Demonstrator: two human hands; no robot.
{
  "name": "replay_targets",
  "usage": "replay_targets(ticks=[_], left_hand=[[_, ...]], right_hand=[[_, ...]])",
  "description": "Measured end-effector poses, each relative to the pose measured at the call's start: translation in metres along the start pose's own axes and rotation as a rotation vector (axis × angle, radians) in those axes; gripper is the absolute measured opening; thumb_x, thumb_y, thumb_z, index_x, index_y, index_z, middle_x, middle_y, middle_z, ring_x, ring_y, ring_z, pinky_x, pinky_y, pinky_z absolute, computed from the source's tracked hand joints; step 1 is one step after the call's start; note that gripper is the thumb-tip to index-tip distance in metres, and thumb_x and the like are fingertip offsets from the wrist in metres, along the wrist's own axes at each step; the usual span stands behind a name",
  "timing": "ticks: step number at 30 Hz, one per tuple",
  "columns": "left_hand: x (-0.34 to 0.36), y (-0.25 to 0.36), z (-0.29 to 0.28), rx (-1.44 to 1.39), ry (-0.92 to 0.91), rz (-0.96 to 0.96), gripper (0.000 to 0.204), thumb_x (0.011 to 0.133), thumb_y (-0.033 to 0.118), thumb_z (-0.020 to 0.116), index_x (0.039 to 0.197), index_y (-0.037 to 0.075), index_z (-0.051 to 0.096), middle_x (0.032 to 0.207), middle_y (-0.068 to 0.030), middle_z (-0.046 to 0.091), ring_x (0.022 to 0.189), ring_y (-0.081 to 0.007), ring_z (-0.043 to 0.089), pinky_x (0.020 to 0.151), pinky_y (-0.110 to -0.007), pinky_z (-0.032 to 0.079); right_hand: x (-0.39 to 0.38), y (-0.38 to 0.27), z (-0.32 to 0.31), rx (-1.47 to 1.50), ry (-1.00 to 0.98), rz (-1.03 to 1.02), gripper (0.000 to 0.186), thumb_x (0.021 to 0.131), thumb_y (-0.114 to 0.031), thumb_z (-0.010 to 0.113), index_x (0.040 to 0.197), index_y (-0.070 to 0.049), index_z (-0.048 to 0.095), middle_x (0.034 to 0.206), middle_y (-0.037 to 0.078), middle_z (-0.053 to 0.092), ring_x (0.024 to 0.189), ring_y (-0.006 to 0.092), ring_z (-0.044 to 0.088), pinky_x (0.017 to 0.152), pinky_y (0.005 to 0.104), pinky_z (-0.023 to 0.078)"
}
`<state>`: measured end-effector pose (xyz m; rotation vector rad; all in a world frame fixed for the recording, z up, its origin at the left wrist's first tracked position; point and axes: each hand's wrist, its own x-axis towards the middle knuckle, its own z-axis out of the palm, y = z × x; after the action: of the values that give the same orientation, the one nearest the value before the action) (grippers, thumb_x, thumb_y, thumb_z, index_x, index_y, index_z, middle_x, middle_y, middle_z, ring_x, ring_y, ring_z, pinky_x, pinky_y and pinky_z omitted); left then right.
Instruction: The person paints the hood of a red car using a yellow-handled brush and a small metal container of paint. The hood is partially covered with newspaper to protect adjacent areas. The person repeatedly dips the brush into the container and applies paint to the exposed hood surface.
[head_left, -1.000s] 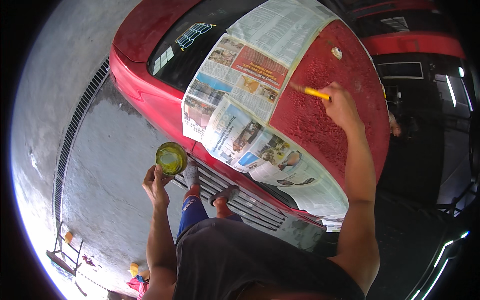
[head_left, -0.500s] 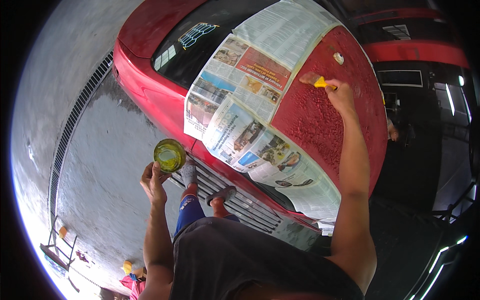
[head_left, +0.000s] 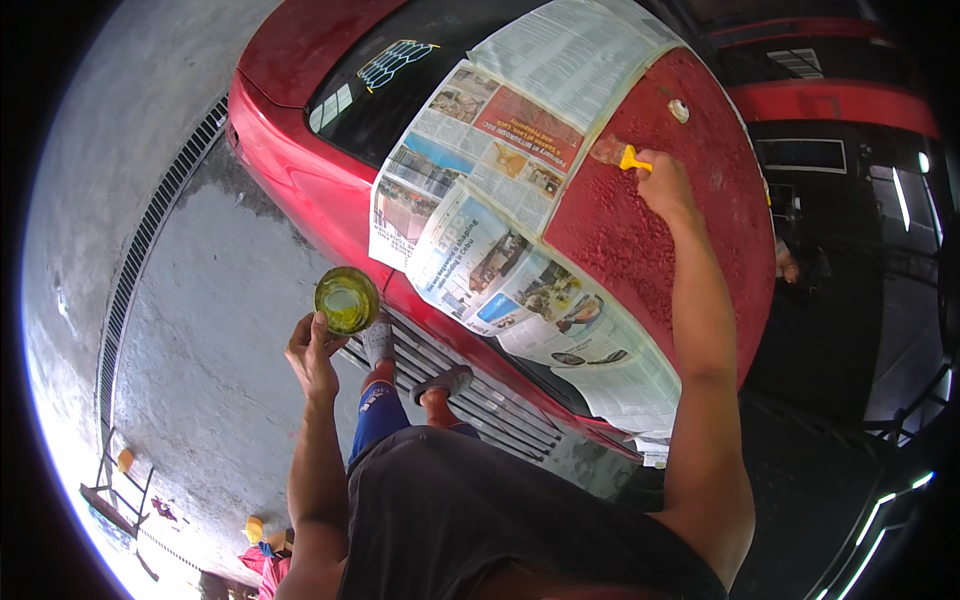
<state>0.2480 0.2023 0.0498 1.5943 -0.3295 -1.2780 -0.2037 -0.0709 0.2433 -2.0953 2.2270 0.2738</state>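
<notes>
My right hand [head_left: 667, 185] is closed round the yellow handle of a paintbrush [head_left: 631, 158]. The bristles meet the red car roof [head_left: 640, 235] close to its newspaper-masked edge. Much of that roof looks wrinkled and blistered, and a small pale patch [head_left: 679, 110] shows near its far end. Low on the left, away from the car, my left hand [head_left: 313, 352] holds a round container [head_left: 347, 300] by its side, thumb at the rim. Yellow-green residue coats the inside of the container around a paler bottom. Taped newspaper sheets [head_left: 520, 150] cover the area beside the bare roof.
The red car's dark rear window [head_left: 400, 85] lies beyond the newspaper. My feet stand on a slatted metal bench [head_left: 480, 385] alongside the car. A drain grate [head_left: 150, 240] runs along the grey floor at left. Another person's head [head_left: 795, 262] shows beyond the roof.
The brush has shifted slightly left and away along the roof, its handle now more upright. My left hand and the container have moved a little right.
</notes>
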Motion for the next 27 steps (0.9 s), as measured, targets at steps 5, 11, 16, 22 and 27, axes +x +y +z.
replay_targets(ticks=[5,11,16,22,27], left_hand=[[-0.003,-0.002,0.002,-0.031,-0.012,0.007,0.058,0.090,0.040,0.067,0.109,-0.015,0.060,0.091,-0.0167,0.064,0.076,-0.0220,0.067,0.069,-0.035,0.061],[-0.006,0.000,0.004,-0.034,-0.005,-0.024,0.059,0.091,0.039,0.067,0.110,-0.016,0.058,0.091,-0.0180,0.064,0.076,-0.0225,0.067,0.068,-0.035,0.061],[-0.007,-0.001,0.007,-0.054,-0.041,0.000,0.057,0.091,0.037,0.067,0.109,-0.016,0.058,0.091,-0.0179,0.064,0.076,-0.0221,0.067,0.067,-0.034,0.061],[-0.011,-0.006,0.010,-0.060,-0.040,-0.004,0.058,0.090,0.038,0.068,0.109,-0.016,0.059,0.091,-0.0168,0.064,0.076,-0.0218,0.067,0.067,-0.035,0.062],[-0.013,-0.010,0.008,-0.062,-0.042,-0.023,0.059,0.090,0.039,0.069,0.109,-0.016,0.059,0.090,-0.0161,0.064,0.076,-0.0217,0.067,0.067,-0.034,0.061]], right_hand=[[-0.016,0.001,-0.003,0.111,0.088,-0.069,0.027,0.085,-0.007,0.062,0.111,-0.003,0.066,0.105,0.022,0.067,0.101,0.0401,0.063,0.085,0.0458,0.051],[-0.049,-0.006,-0.009,0.293,-0.264,-0.040,0.025,0.084,-0.010,0.063,0.106,0.000,0.069,0.101,0.020,0.070,0.096,0.0300,0.069,0.083,0.0387,0.052],[-0.043,-0.023,-0.022,0.175,-0.057,-0.012,0.025,0.083,-0.013,0.063,0.103,0.000,0.070,0.100,0.022,0.069,0.096,0.0355,0.067,0.084,0.0420,0.052],[-0.040,-0.060,0.003,-0.004,-0.024,-0.016,0.028,0.080,-0.014,0.064,0.105,-0.002,0.070,0.101,0.023,0.068,0.097,0.0386,0.066,0.086,0.0458,0.052],[-0.061,-0.084,-0.002,-0.105,-0.213,-0.058,0.026,0.080,-0.013,0.065,0.104,-0.002,0.070,0.100,0.023,0.068,0.096,0.0385,0.066,0.085,0.0463,0.052]])
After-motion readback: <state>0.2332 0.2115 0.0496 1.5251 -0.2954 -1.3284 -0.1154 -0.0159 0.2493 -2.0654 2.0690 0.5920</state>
